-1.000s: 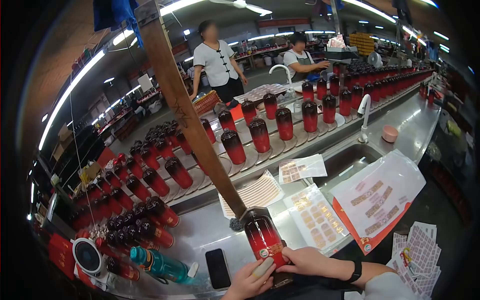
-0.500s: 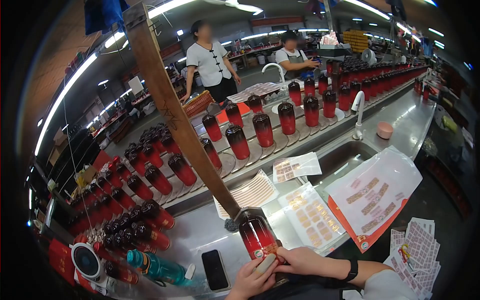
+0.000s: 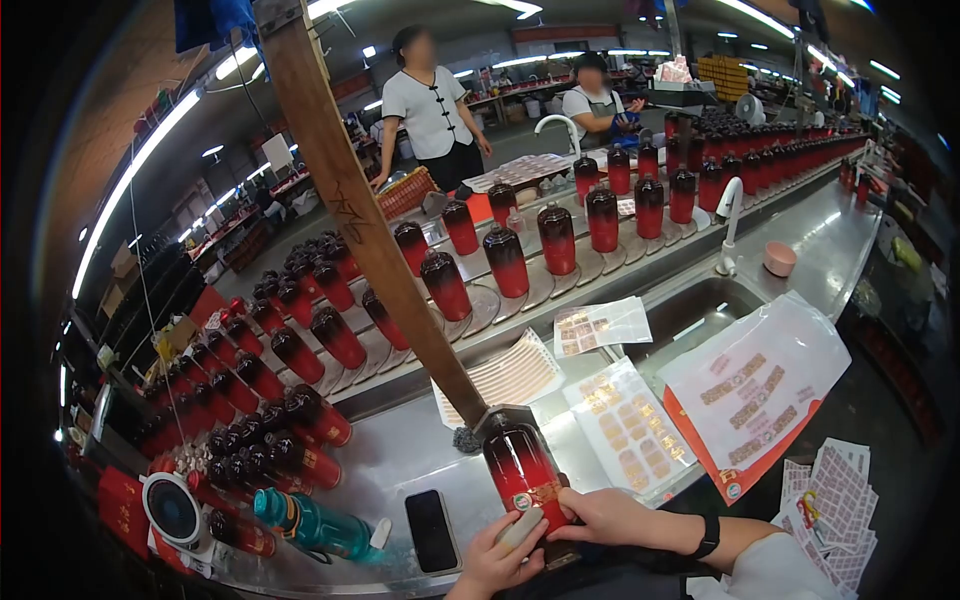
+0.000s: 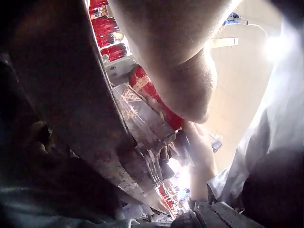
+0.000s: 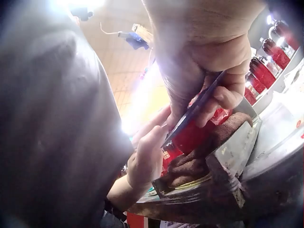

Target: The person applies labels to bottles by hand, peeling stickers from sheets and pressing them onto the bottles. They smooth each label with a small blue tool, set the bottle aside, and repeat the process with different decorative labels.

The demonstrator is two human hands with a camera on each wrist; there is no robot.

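A red bottle (image 3: 520, 462), dark toward its neck, lies tilted with its base toward me. My right hand (image 3: 612, 517) grips its lower right side, thumb beside a gold label (image 3: 544, 494) with a small round sticker. At the lower left, my left hand (image 3: 500, 557) holds the bottle, and a pale-covered digit (image 3: 521, 531) presses close to the label. From the right wrist view, the bottle (image 5: 190, 138) rests on a brown cloth (image 5: 190, 168) over a metal support (image 5: 232, 152). Its underside is mostly hidden by my hands in the head view.
Sticker sheets (image 3: 630, 425) lie right of the bottle, beside a sink (image 3: 700, 315). Left are a phone (image 3: 433, 530), a teal water bottle (image 3: 315, 525) and a round white device (image 3: 172, 508). A wooden post (image 3: 370, 220) rises ahead, before bottle rows (image 3: 505, 262). Two people are beyond.
The bottles in the rows ahead have shifted left. The seated person's hand has drawn back from the bottles. My hands stay on the same bottle, with the left digit shifting slightly.
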